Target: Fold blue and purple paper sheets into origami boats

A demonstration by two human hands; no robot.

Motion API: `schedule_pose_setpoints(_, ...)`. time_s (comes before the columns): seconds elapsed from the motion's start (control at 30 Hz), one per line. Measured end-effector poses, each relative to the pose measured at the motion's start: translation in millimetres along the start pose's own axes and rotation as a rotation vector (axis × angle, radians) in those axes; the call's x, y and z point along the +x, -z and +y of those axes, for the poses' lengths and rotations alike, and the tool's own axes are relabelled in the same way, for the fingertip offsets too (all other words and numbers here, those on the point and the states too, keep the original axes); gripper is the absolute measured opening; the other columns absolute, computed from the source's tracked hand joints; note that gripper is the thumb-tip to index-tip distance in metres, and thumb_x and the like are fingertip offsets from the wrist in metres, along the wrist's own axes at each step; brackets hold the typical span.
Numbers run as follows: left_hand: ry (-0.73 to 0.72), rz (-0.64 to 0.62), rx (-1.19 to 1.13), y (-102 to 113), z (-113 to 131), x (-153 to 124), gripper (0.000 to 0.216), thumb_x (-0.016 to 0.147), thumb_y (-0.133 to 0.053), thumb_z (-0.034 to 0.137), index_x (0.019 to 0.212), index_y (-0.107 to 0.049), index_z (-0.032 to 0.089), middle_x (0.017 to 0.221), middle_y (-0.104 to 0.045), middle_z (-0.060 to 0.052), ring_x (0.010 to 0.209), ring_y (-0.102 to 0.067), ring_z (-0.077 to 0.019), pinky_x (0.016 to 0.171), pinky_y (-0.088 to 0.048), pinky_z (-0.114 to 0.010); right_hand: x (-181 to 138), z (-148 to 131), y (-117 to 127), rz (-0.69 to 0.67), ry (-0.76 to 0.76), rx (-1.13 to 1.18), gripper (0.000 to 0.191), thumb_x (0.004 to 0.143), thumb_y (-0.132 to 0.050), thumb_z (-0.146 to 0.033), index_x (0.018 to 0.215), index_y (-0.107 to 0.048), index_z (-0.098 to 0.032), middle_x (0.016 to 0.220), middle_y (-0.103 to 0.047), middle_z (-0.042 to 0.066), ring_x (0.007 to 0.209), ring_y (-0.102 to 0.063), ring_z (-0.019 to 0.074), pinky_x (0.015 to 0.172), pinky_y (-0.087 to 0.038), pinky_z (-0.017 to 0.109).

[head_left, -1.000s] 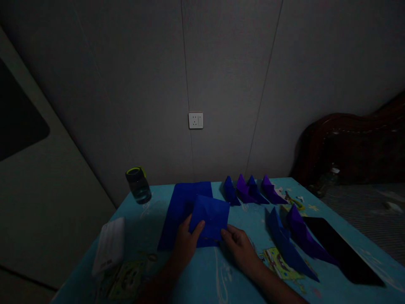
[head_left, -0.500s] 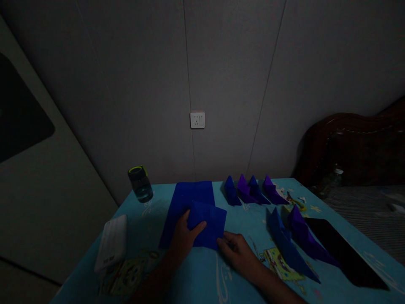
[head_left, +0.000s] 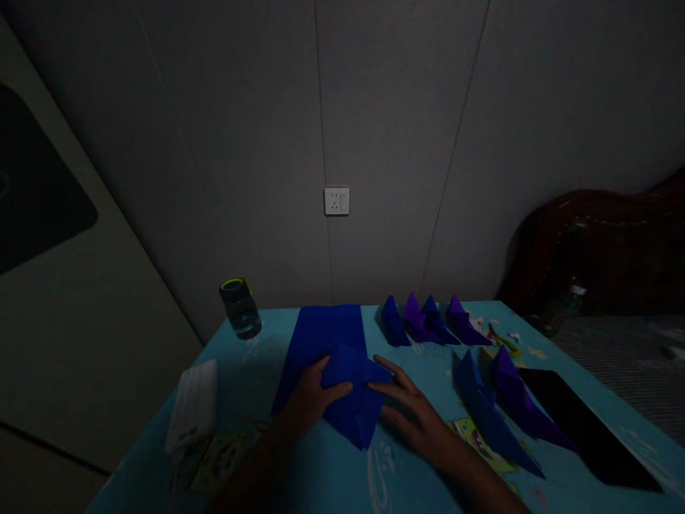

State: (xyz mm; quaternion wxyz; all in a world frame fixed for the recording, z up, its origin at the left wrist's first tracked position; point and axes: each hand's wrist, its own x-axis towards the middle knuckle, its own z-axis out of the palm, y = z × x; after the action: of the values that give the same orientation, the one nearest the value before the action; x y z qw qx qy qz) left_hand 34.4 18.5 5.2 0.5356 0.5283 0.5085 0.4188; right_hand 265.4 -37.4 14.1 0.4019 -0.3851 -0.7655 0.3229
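A folded piece of blue paper [head_left: 350,378] lies at the middle of the table, one pointed corner turned toward me. My left hand [head_left: 313,392] grips its left side, thumb on top and the other fingers partly hidden. On the right side of the paper, my right hand [head_left: 409,410] has its fingers stretched and spread, some touching a flap. Beneath and behind the folded piece is a flat blue sheet [head_left: 326,325].
Several blue and purple paper boats, such as this purple boat [head_left: 516,400], stand at right beside a black flat slab [head_left: 589,428]. At left are a water bottle [head_left: 240,310] and a white box-like device [head_left: 193,403]. A patterned blue cloth [head_left: 407,485] covers the table.
The folded paper has turned, so a corner now points toward me and a flap sticks out to the right. My right hand has let go of the lower edge, its fingers now spread.
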Motion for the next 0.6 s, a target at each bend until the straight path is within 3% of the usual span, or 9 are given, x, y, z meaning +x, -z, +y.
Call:
schedule_pose_setpoints(0.17,0.037,-0.181,0.026,4.4,-3.1,0.4,0.067,0.063,-0.081,0.036,0.124,-0.060,0.016,0.116,-0.071,-0.012,0.104,-0.067,-0.0303,0.091,-0.053,-0.043,1.2,0.8,2.7,-0.052,0.022,0.025,0.028,0.090,-0.062,-0.032,0.116,-0.071,-0.029,0.152,-0.038,0.009,0.135,-0.043,0.0300,0.108,-0.038,0.047)
schedule_pose_setpoints(0.33,-0.022,-0.108,0.161,1.3,-8.5,-1.2,0.069,0.055,-0.086,0.036,0.118,-0.064,0.019,0.121,-0.068,-0.013,0.114,-0.061,-0.0349,0.099,-0.046,-0.047,0.0,7.0,1.9,-0.084,0.016,0.053,0.021,0.089,-0.063,-0.033,0.105,-0.076,-0.029,0.140,-0.054,0.010,0.126,-0.052,0.0290,0.104,-0.041,0.047)
schedule_pose_setpoints(0.43,-0.068,-0.010,0.205,-3.7,-8.3,-0.8,0.064,0.055,-0.085,0.038,0.113,-0.068,0.019,0.120,-0.069,-0.012,0.117,-0.059,-0.0364,0.102,-0.043,-0.047,0.8,6.8,-2.2,-0.004,-0.009,0.053,0.020,0.090,-0.062,-0.034,0.103,-0.076,-0.027,0.135,-0.058,0.010,0.122,-0.056,0.0281,0.102,-0.043,0.045)
schedule_pose_setpoints(0.6,-0.144,-0.150,0.109,-8.6,-1.8,-0.8,0.039,0.080,-0.063,0.047,0.106,-0.071,0.019,0.108,-0.074,-0.009,0.102,-0.068,-0.0279,0.092,-0.050,-0.038,5.8,2.2,-7.3,0.206,-0.111,0.068,0.023,0.088,-0.063,-0.040,0.083,-0.078,-0.023,0.133,-0.059,0.012,0.107,-0.062,0.0285,0.097,-0.046,0.044)
